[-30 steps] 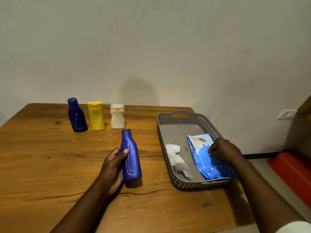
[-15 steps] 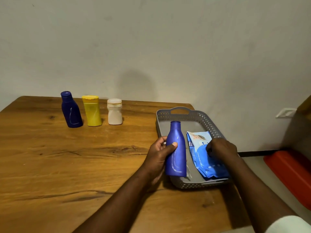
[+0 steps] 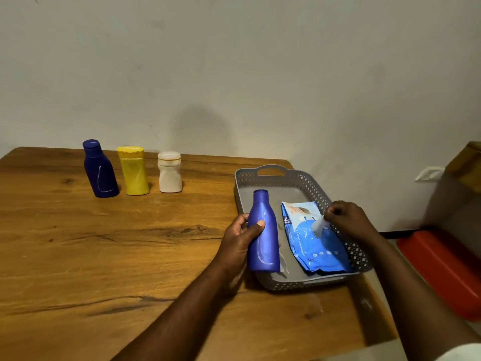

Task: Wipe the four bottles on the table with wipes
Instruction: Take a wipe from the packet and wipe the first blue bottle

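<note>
three bottles stand in a row near the table's [image 3: 78, 256] far left edge: a dark blue bottle [image 3: 100, 169], a yellow bottle [image 3: 133, 171] and a white bottle [image 3: 169, 172]. a grey basket [image 3: 270, 175] sits at the right edge, a blue wipes pack [image 3: 316, 246] lying inside it. since half a second ago, a white wipe [image 3: 318, 225] has come up out of the pack; the held bottle has barely shifted. the left hand [image 3: 238, 246] grips the blue bottle [image 3: 263, 233] upright over the basket's left rim, thumb across its front. the right hand [image 3: 347, 217] pinches the wipe above the pack.
</note>
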